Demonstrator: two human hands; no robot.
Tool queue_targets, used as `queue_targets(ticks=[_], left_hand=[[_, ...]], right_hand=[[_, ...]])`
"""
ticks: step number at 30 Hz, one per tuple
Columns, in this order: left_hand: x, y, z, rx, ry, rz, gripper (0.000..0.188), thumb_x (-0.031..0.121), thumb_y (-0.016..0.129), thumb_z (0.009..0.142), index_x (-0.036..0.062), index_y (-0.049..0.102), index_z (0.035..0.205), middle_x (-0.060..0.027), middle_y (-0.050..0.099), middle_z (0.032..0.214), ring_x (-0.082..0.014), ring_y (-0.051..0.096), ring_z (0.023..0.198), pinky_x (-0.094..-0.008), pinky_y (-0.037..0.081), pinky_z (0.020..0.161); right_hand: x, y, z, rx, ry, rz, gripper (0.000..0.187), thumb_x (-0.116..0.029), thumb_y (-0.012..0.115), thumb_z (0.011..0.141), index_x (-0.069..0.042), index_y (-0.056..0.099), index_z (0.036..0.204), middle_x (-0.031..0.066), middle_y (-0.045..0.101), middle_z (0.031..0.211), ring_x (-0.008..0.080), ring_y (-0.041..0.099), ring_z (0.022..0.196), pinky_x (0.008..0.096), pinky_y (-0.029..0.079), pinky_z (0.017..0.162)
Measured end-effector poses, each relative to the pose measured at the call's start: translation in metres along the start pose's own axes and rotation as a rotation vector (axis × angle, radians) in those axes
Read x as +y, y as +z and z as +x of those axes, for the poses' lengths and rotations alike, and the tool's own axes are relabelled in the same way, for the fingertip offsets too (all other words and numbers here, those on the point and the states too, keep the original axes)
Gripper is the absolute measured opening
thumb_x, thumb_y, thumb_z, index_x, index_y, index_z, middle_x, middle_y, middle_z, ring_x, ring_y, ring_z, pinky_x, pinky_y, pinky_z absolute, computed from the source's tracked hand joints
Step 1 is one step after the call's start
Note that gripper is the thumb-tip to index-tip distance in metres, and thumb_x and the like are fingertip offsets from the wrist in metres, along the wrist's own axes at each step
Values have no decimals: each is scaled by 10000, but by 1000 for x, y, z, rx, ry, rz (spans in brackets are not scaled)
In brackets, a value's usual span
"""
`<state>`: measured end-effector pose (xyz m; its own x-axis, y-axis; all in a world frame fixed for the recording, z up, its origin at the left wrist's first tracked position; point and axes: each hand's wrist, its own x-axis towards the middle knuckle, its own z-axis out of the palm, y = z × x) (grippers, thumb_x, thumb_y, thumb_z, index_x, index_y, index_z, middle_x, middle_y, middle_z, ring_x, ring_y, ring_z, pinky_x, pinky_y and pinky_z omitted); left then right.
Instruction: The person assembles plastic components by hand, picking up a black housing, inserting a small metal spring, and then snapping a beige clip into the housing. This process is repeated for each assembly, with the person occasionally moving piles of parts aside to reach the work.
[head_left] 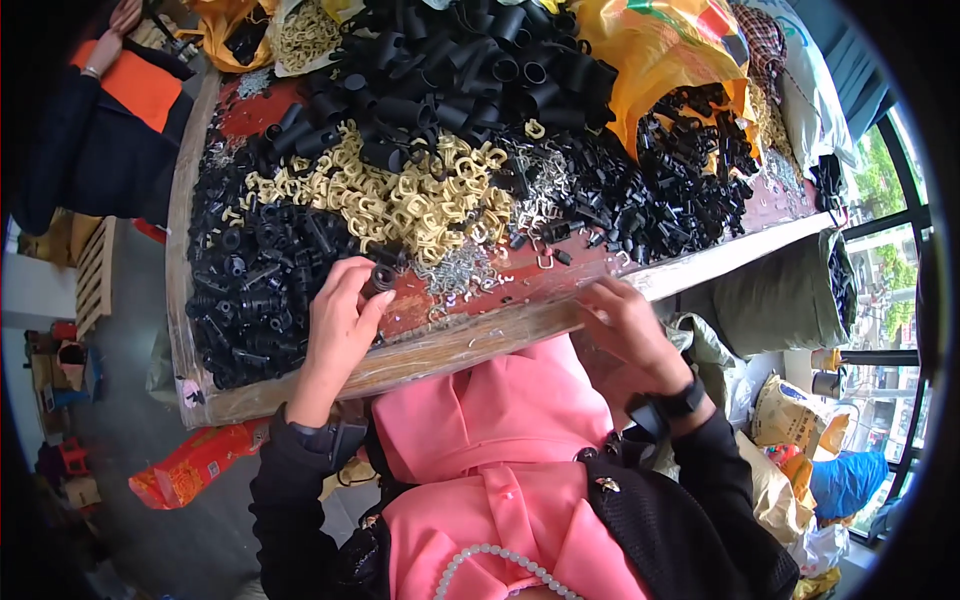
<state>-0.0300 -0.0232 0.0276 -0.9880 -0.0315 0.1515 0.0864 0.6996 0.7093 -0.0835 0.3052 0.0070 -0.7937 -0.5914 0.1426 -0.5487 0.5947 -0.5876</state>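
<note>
My left hand (340,318) is at the near edge of the table, thumb and fingers closed round a small black round plastic part (383,279). Beside it lies a heap of black plastic fittings (250,290). My right hand (622,322) is over the wooden table edge, its fingers curled inward; whatever they hold, if anything, is hidden. Between the hands, a little farther in, sit small silver metal pieces (455,272). Behind these spreads a pile of cream-coloured plastic clips (400,190).
Large black tubes (450,80) fill the table's far side. Small black parts (650,205) lie at the right, by an orange bag (660,45). A wooden rim (470,345) borders the table. At the far left stands another person (110,130).
</note>
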Motion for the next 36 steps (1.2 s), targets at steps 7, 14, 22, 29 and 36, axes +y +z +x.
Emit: queue_targets(ticks=[7, 14, 22, 29, 36], left_hand=[[7, -3, -19, -170, -307, -1027, 303, 86, 573, 743, 26, 487, 1027, -62, 563, 917, -92, 535, 602, -179, 400, 485], [2, 16, -31, -171, -477, -1396, 209, 174, 503, 818, 34, 492, 973, -100, 540, 1021, -149, 570, 663, -211, 432, 487], [15, 42, -24, -235, -582, -1512, 238, 16, 530, 784, 31, 475, 1016, -70, 525, 987, -160, 560, 845, -237, 467, 675], [22, 84, -9, -375, -489, -1390, 301, 23, 575, 761, 15, 465, 1041, -44, 521, 916, -124, 527, 834, -251, 450, 740], [28, 87, 7, -291, -226, -1071, 280, 71, 603, 758, 8, 489, 1005, -9, 524, 866, -76, 481, 800, -218, 420, 724]], right_hand=[[-10, 46, 56, -54, -88, -177, 337, -115, 493, 719, -169, 484, 1052, 121, 515, 797, 318, 555, 673, 409, 468, 550], [-2, 60, 48, -93, -85, -375, 288, -78, 443, 732, -147, 475, 1010, 143, 515, 795, 327, 554, 609, 412, 460, 491], [-30, 36, 58, -158, -221, 26, 168, -27, 500, 736, -55, 475, 899, 122, 533, 748, 255, 547, 618, 333, 453, 521], [-50, 43, 62, -298, 42, 910, 145, -13, 517, 784, -45, 449, 909, 32, 510, 714, 106, 498, 591, 213, 410, 516], [-44, 39, 69, -303, 165, 1197, 171, -8, 473, 824, -38, 404, 978, 9, 487, 694, 82, 466, 570, 194, 400, 524]])
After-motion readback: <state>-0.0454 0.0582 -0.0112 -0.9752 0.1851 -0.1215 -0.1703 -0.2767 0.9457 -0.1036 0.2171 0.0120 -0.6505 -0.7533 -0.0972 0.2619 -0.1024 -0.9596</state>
